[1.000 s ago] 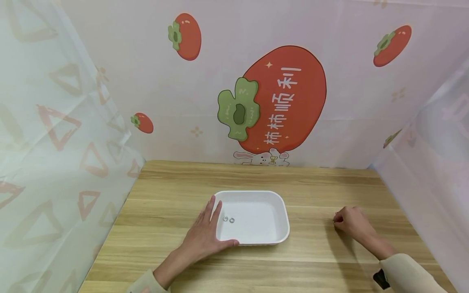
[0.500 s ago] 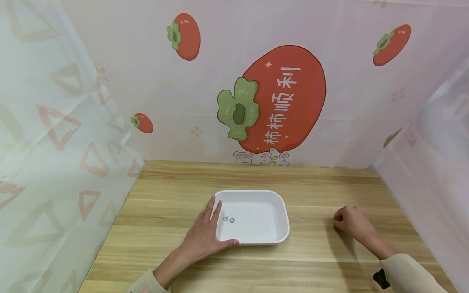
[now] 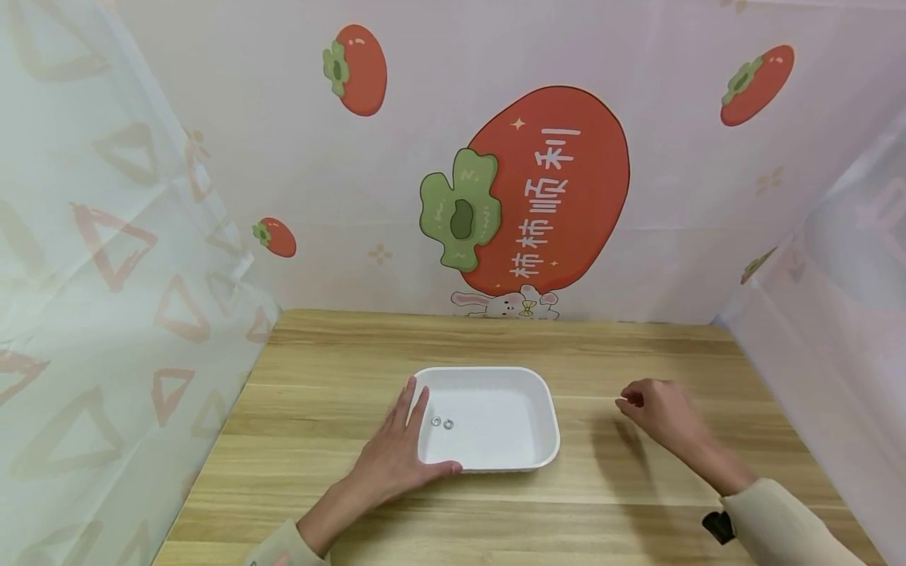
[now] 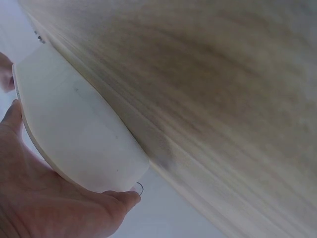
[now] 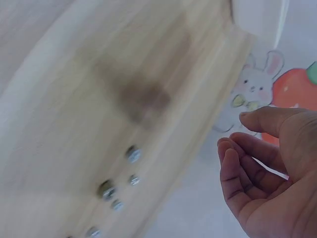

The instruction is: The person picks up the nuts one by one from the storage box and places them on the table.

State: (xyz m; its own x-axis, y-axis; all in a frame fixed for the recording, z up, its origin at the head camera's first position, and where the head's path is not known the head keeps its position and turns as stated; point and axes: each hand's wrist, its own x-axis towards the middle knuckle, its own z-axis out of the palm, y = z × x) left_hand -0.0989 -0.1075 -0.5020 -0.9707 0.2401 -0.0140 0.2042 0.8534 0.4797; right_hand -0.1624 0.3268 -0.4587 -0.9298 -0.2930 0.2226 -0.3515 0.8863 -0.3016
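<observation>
A shallow white tray (image 3: 488,420) with rounded corners sits on the table. Inside, near its left end, lie two small silver rings (image 3: 449,424), too small to tell whether nuts or washers. My left hand (image 3: 389,468) rests on the tray's left end, its fingers straight over the rim and its thumb along the near edge. To the tray's right, my right hand (image 3: 661,413) hovers above the table. In the right wrist view its fingers curl loosely, the thumb stands apart, and nothing shows between them. Several small metal pieces (image 5: 132,153) lie on the table below it.
The wooden table (image 3: 340,362) ends at a patterned back sheet (image 3: 311,157). White sheets also hang on the left (image 3: 127,314) and right (image 3: 835,314). Beneath the right sleeve shows a black object (image 3: 719,527).
My right hand has lifted off the table and shifted left toward the tray, with thumb and fingers slightly more apart. My left hand and the tray have stayed in place.
</observation>
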